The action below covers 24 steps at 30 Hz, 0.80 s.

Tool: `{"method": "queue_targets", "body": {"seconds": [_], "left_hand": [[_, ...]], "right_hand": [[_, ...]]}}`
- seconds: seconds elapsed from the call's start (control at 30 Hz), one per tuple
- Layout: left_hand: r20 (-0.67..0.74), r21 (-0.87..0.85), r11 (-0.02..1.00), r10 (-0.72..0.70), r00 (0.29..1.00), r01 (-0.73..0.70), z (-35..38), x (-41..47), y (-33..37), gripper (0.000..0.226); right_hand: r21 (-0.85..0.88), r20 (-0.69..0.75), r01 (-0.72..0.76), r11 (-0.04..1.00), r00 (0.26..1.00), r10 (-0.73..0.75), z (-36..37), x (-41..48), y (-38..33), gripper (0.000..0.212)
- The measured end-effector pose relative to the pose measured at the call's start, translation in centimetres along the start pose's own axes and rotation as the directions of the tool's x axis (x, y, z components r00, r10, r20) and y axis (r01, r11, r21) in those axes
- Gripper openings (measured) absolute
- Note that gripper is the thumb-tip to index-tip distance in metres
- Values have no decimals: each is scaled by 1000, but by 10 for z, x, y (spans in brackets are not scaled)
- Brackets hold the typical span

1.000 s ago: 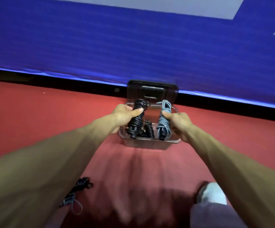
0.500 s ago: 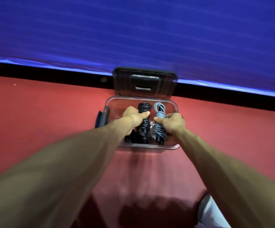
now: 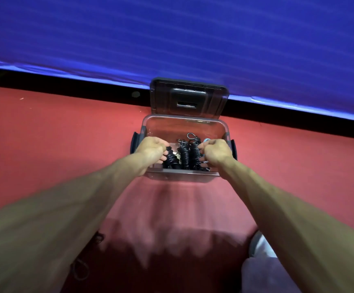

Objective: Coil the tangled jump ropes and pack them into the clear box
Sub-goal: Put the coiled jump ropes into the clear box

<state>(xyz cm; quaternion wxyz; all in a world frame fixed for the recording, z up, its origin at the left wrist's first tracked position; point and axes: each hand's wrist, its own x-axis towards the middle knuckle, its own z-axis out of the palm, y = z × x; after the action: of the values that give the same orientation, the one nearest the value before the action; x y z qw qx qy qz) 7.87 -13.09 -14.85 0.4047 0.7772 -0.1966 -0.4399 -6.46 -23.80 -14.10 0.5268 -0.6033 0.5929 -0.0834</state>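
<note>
The clear box (image 3: 184, 119) stands open on the red floor, its dark lid (image 3: 188, 98) tipped up behind it. Three black coiled jump-rope bundles (image 3: 184, 154) lie side by side inside. My left hand (image 3: 151, 149) is down in the box's left side, fingers curled around the leftmost black bundle (image 3: 169, 158). At the right side my right hand (image 3: 215, 152) is curled over a grey-blue rope bundle (image 3: 206, 140). Only a sliver of that bundle shows above the knuckles.
A blue padded wall (image 3: 172, 39) with a black base strip (image 3: 66, 85) runs just behind the box. Another loose rope (image 3: 81, 269) lies on the floor at lower left, partly under my left arm. A white shoe (image 3: 260, 246) sits at lower right.
Both hands have gone down from above the rim into the box with their bundles. The black bundle now lies beside the others, and the grey-blue one has sunk under my right hand.
</note>
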Motion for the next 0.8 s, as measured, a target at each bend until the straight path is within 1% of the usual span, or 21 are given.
{"method": "queue_targets", "body": {"seconds": [0.07, 0.17, 0.23, 0.37, 0.5, 0.57, 0.63, 0.7, 0.73, 0.77, 0.8], "left_hand": [[-18, 7, 1000, 6, 1000, -6, -23, -16, -12, 27], [-37, 37, 999, -6, 999, 7, -58, -40, -31, 27], [-37, 85, 996, -24, 999, 27, -79, -56, -45, 26], [-36, 246, 966, -71, 997, 78, -122, -88, -88, 33], [-63, 341, 928, -140, 988, 153, -159, -111, -131, 24], [-108, 409, 892, -164, 981, 194, -177, -123, -151, 23], [-135, 517, 821, -200, 970, 241, -186, -133, -169, 22], [-118, 529, 805, -244, 963, 269, -192, -142, -189, 13], [-88, 560, 789, -248, 965, 254, -191, -145, -196, 9], [-61, 617, 755, -237, 970, 223, -190, -146, -205, 18], [-44, 700, 692, -203, 978, 175, -186, -147, -210, 34]], "right_hand": [[26, 50, 20, 999, 999, -21, 12, -18, -2, 27], [16, 117, 48, 999, 992, -49, 36, -44, -6, 26], [-3, 166, 62, 998, 984, -60, 56, -58, -6, 24], [10, 287, 45, 999, 957, -46, 108, -90, -3, 25], [-49, 389, 65, 997, 920, -40, 160, -115, 3, 26], [-110, 421, 73, 991, 907, -20, 184, -125, 7, 20], [-184, 409, 55, 981, 912, 25, 204, -133, 14, 14], [-249, 408, -5, 968, 906, 109, 229, -143, 26, 13], [-268, 422, -31, 963, 895, 146, 238, -148, 33, 16], [-288, 446, -51, 956, 877, 181, 248, -151, 42, 19], [-300, 469, -66, 952, 858, 208, 253, -154, 49, 18]]}}
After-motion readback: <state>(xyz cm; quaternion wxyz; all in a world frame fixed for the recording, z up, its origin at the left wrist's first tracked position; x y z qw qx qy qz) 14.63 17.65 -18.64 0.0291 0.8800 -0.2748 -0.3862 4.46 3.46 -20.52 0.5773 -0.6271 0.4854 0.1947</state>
